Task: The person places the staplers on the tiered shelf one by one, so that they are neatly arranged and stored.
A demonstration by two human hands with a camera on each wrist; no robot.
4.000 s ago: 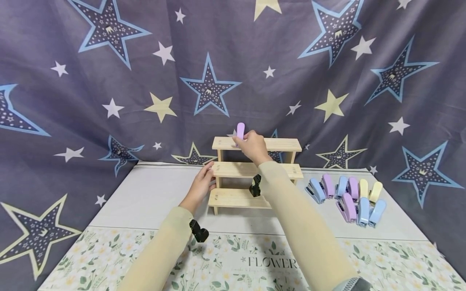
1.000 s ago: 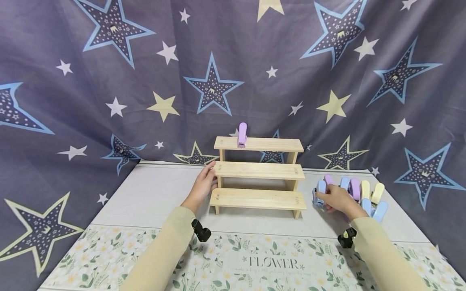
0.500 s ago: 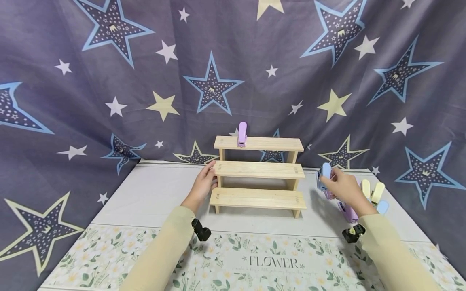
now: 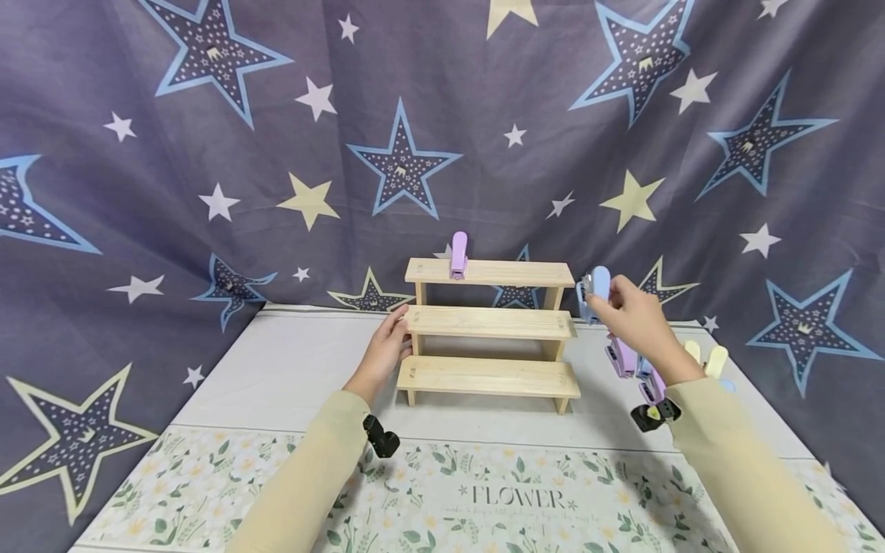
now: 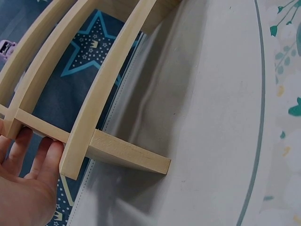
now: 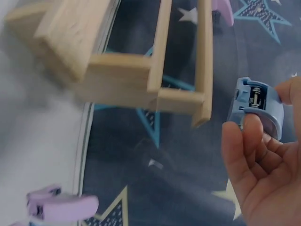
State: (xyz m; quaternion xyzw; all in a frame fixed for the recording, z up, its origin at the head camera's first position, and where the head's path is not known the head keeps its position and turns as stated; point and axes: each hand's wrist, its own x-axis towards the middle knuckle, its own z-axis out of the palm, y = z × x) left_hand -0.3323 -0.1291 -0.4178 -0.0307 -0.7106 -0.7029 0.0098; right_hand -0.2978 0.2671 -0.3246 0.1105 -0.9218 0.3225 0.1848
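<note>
Two hands are at work around a three-step wooden shelf [image 4: 489,326] that stands near the far edge of the table [image 4: 290,376], in front of a star-patterned backdrop [image 4: 207,138]. The right hand [image 4: 632,315] is raised in the air just off the shelf's right end, level with the gap between the top and middle steps, and it pinches a blue stapler [image 4: 594,290] between thumb and fingertips; the right wrist view shows that stapler [image 6: 256,106] upright in the fingers [image 6: 240,146], its metal hinge end facing the camera, close to the shelf's end frame but not touching it. The left hand [image 4: 383,353] rests against the left end of the shelf with fairly straight fingers laid on the middle step's edge and side post; in the left wrist view the fingers [image 5: 44,155] press the wood rather than wrapping round it.

A purple stapler [image 4: 459,256] stands upright on the top step, towards its left end. Toward the table's right edge, behind the right forearm, lies a cluster of spare staplers [image 4: 625,357] in purple, blue and pale yellow, partly hidden by the sleeve. A floral cloth printed with the word FLOWER [image 4: 518,499] covers the near edge of the table.
</note>
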